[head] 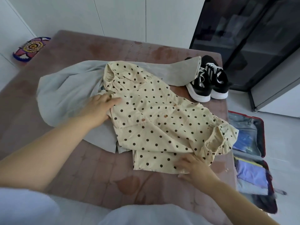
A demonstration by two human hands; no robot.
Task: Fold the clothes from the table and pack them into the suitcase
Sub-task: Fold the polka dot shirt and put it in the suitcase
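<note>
Both hands lay flat, fingers extended, on the polka-dot shirt [154, 120]: left hand [100, 108] by its collar, right hand [193, 168] at its hem. It sprawled over a grey garment [65, 95] on the table [90, 169], suitcase [263, 135] open alongside. Smoothing might drag that garment along or fold the bunched sleeve [217, 140] in crooked.

Left hand [100, 108] and right hand [193, 168] rest on the polka-dot shirt [154, 120].
</note>
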